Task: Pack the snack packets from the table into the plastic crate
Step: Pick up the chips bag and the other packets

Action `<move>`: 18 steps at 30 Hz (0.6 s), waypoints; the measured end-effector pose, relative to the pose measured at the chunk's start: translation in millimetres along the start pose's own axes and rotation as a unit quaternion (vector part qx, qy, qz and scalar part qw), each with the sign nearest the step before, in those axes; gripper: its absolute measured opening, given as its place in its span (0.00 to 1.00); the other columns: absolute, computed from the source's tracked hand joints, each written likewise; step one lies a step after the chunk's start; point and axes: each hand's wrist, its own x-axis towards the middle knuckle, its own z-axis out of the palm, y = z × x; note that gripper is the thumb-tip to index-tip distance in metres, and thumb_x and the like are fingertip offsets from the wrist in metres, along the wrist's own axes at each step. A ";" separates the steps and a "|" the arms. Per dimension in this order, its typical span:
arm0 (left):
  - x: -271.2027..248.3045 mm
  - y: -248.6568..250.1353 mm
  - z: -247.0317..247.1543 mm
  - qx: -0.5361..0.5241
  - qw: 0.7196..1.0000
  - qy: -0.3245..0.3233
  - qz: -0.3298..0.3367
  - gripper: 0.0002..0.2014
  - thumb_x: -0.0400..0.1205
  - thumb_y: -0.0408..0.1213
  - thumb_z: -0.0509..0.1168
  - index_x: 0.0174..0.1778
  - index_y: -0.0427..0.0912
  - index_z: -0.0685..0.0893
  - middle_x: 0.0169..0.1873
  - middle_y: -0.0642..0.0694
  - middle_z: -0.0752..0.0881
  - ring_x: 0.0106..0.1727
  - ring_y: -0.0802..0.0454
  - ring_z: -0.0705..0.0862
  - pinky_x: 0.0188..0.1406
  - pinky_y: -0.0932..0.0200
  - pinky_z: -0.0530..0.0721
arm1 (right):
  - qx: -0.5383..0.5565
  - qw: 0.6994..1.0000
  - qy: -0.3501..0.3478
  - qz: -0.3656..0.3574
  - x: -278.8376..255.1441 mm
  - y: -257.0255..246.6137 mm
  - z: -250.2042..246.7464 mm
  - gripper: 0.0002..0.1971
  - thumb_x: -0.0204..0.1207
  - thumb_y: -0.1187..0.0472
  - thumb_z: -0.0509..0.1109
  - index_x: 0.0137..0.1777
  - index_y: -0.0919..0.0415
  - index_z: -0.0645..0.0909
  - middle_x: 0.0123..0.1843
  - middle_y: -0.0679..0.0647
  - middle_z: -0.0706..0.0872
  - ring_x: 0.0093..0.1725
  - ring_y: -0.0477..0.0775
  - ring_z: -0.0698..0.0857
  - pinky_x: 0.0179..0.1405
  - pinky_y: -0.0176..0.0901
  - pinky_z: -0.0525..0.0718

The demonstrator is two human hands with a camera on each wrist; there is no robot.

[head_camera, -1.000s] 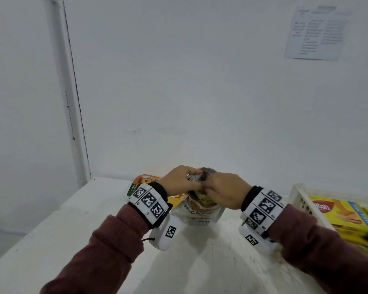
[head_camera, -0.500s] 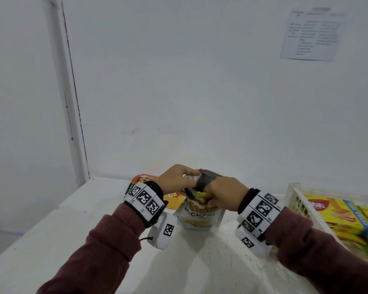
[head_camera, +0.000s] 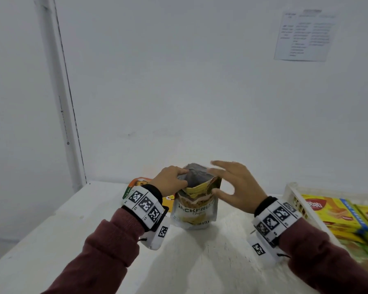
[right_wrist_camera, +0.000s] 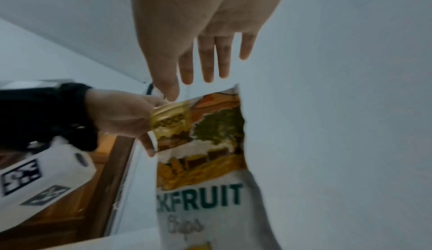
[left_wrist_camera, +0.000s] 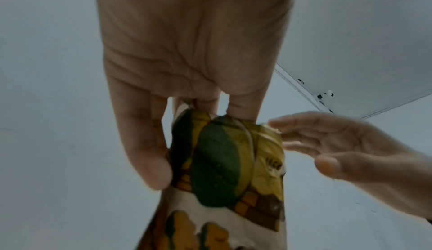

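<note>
White walls are backing the counter (head_camera: 106,236) where the jackfruit chips pouch (head_camera: 194,211) is standing upright, the left hand (head_camera: 170,180) pinching its crumpled top, the right hand (head_camera: 236,187) hovering beside it with fingers spread, the crate (head_camera: 293,200) sitting well to the right.

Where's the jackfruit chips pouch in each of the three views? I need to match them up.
Head: jackfruit chips pouch stands upright at centre on the table, between both hands.
Left wrist: pouch at lower centre, its top pinched by the left hand.
Right wrist: pouch at lower centre, below the open right hand.
Shared landmark: the left hand's pinch on the pouch top.
</note>
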 end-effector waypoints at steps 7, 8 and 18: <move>3.9 4.9 7.4 0.007 1.000 -0.002 0.016 0.24 0.81 0.32 0.58 0.76 0.44 0.70 0.73 0.41 0.73 0.68 0.41 0.76 0.55 0.58 0.76 | -0.088 0.879 -0.307 0.355 -57.7 50.6 30.0 0.29 0.80 0.63 0.59 0.80 0.47 0.58 0.81 0.51 0.62 0.76 0.56 0.69 0.74 0.47 0.69; 4.5 5.7 8.3 0.011 1.000 -0.003 0.018 0.24 0.81 0.32 0.58 0.76 0.44 0.70 0.73 0.41 0.73 0.69 0.41 0.75 0.58 0.57 0.75 | -0.100 0.834 -0.384 0.384 -65.6 52.0 35.2 0.30 0.80 0.64 0.57 0.81 0.46 0.54 0.82 0.52 0.58 0.78 0.58 0.66 0.75 0.48 0.68; 11.4 6.9 12.3 0.015 1.000 0.000 0.021 0.24 0.81 0.33 0.58 0.76 0.43 0.71 0.74 0.42 0.72 0.69 0.43 0.75 0.58 0.60 0.73 | -0.052 0.745 -0.535 0.394 -68.3 32.6 43.5 0.27 0.83 0.62 0.58 0.81 0.55 0.56 0.82 0.54 0.60 0.80 0.53 0.62 0.76 0.39 0.59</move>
